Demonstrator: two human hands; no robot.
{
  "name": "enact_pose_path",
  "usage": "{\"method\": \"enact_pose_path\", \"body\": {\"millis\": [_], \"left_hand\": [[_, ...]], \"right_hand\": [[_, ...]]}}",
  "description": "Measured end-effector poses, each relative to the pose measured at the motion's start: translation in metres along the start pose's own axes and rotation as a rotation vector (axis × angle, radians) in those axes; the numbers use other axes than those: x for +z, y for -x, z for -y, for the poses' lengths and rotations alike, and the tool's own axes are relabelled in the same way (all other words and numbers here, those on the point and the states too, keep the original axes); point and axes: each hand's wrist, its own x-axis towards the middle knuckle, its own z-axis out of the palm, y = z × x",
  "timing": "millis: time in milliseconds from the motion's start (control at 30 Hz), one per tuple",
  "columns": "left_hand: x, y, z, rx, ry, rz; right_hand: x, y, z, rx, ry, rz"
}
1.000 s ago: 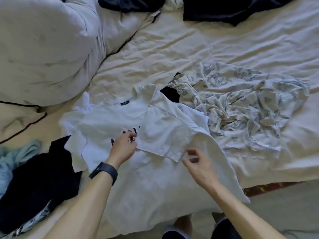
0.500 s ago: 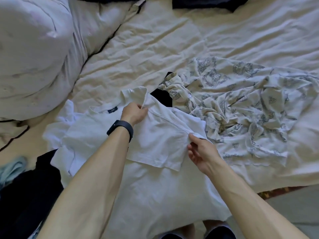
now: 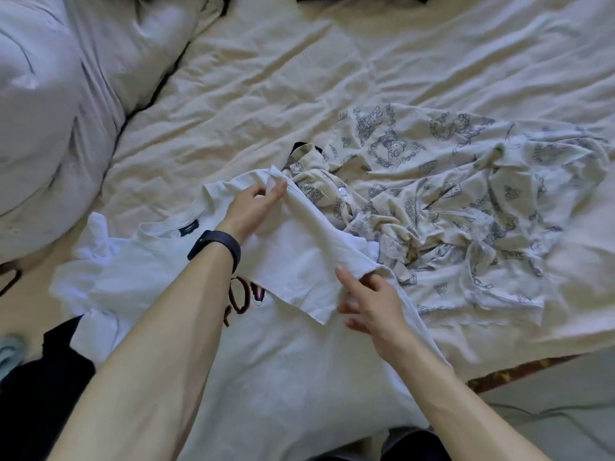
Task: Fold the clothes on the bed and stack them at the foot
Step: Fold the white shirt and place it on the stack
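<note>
Both hands are now lifting the folded sleeve (image 3: 319, 247) of the white T-shirt (image 3: 283, 361), which half a second ago was lying flat across the chest. The cloth between them is rising into a taut ridge, and a dark red print (image 3: 244, 296) is now showing beside the left forearm.

The left hand (image 3: 251, 209) is reaching forward, thumb and fingertips pinching the shirt's shoulder edge, with a small flap of cloth sticking up past them. A black wristband (image 3: 215, 249) is sitting on that wrist.

The right hand (image 3: 374, 304) is working lower and nearer the body. It is pinching the sleeve's hem corner between thumb and forefinger, while the other fingers are hanging spread and loosely curled beneath, gripping nothing. Both forearms are stretching in from the bottom of the view, the left one crossing over the shirt's chest.

The T-shirt is lying print side up on the cream bed sheet (image 3: 266, 94) at the near edge of the bed, its neck with a dark label pointing away from the person. A crumpled patterned shirt (image 3: 466, 211) is lying just to the right, touching the raised sleeve. A bulky white duvet (image 3: 43, 128) is bunching up at the left. A dark garment (image 3: 33, 387) is lying at the lower left, against the T-shirt's other sleeve.
</note>
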Motion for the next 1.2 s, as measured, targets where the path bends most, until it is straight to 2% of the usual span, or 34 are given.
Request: {"method": "enact_pose_path", "body": {"millis": [133,200,233,333,367,433,500,533,600,700,767,833,900,933,1033,1100,1133,1200], "left_hand": [[-0.015,0.014,0.024,-0.08,-0.107,0.163],[-0.024,0.021,0.029,-0.09,-0.242,0.218],[-0.027,0.023,0.031,-0.066,-0.274,0.199],[-0.03,0.039,0.038,0.0,-0.172,0.021],[-0.026,0.045,0.04,0.006,-0.166,-0.022],[-0.01,0.059,0.051,-0.012,-0.207,-0.079],[0.009,0.079,0.063,0.012,-0.312,-0.242],[0.021,0.091,0.068,0.055,-0.385,-0.353],[0.049,0.116,0.077,0.141,-0.481,-0.479],[0.098,0.141,0.086,0.104,-0.451,-0.438],[0.123,0.146,0.091,0.046,-0.418,-0.4],[0.138,0.147,0.097,0.037,-0.409,-0.421],[0.143,0.146,0.102,0.054,-0.437,-0.459],[0.143,0.144,0.105,0.063,-0.462,-0.467],[0.141,0.141,0.112,0.066,-0.508,-0.463],[0.142,0.141,0.114,0.058,-0.501,-0.459],[0.142,0.141,0.114,0.055,-0.498,-0.455],[0.142,0.139,0.115,0.041,-0.5,-0.452]], "right_hand": [[0.014,0.01,-0.007,0.052,0.25,0.08],[0.02,0.011,-0.013,0.05,0.31,0.082],[0.023,0.012,-0.016,0.049,0.294,0.069],[0.024,0.016,-0.018,0.058,0.251,0.022],[0.023,0.018,-0.018,0.054,0.304,0.016],[0.018,0.022,-0.015,0.008,0.606,0.042],[0.011,0.027,-0.01,-0.125,1.008,0.067],[0.009,0.028,-0.007,-0.239,1.136,0.038],[0.017,0.027,0.006,-0.514,1.211,-0.072],[0.052,0.009,0.03,-1.014,1.109,-0.084],[0.08,-0.02,0.038,-1.23,1.241,0.026],[0.097,-0.053,0.045,-1.238,1.564,0.128],[0.098,-0.088,0.057,-1.195,1.88,0.123],[0.095,-0.103,0.065,-1.163,1.961,0.09],[0.09,-0.124,0.082,-1.043,1.978,-0.062],[0.094,-0.117,0.074,-1.041,1.917,-0.175],[0.096,-0.109,0.065,-1.096,1.851,-0.204],[0.094,-0.092,0.046,-1.275,1.764,-0.124]]}}
